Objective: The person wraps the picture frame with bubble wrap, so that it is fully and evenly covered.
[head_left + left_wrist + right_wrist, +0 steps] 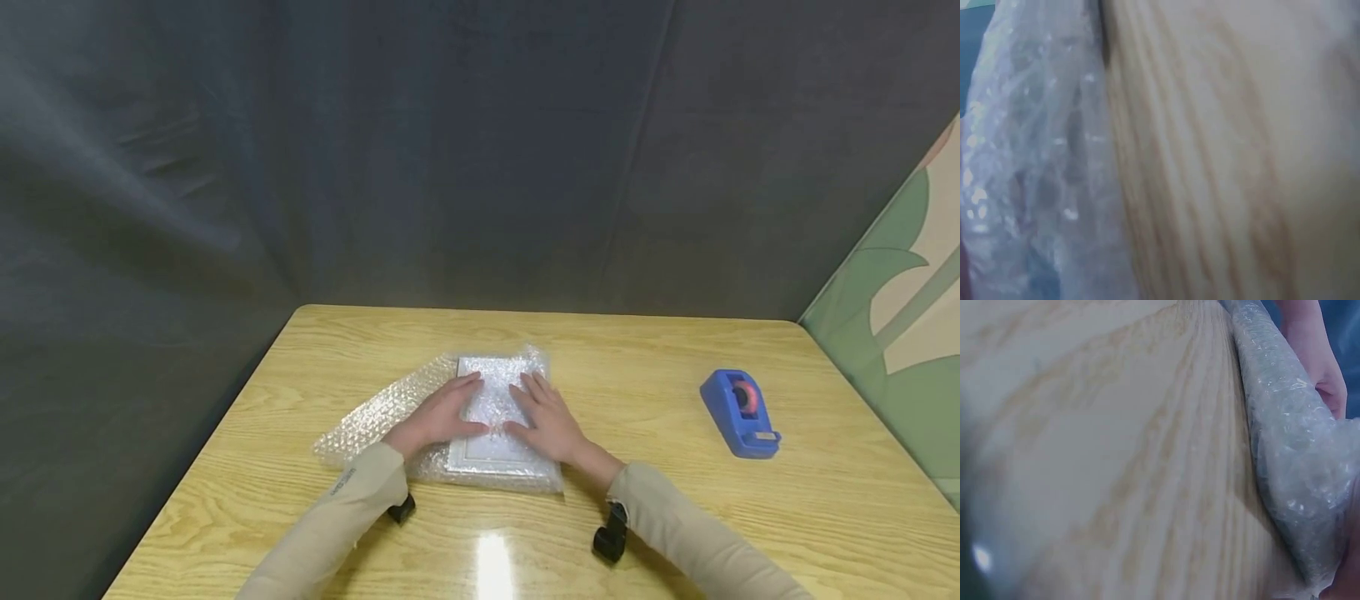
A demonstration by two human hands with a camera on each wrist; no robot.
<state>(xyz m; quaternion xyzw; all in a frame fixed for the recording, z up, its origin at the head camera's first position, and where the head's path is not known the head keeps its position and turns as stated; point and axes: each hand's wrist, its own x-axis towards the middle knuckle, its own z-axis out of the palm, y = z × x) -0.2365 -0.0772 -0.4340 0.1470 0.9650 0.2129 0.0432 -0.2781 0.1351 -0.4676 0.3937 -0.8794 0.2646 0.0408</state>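
Note:
A flat, pale rectangular picture frame (491,450) lies on the table under clear bubble wrap (367,427). The wrap's loose part spreads out to the left. My left hand (447,412) rests on the wrapped frame's left side, fingers extended and thumb pointing inward. On the right side lies my right hand (551,423), fingers spread over the wrap. The two thumbs come near each other at the middle. In the left wrist view the bubble wrap (1041,156) shows close up; in the right wrist view its near edge (1291,437) stands thick and puffy above the tabletop.
A blue tape dispenser (738,414) with a pinkish roll stands at the right of the wooden table (630,358). Dark curtain (465,158) hangs behind and at the left. A panel with green leaf shapes (900,333) borders the right side.

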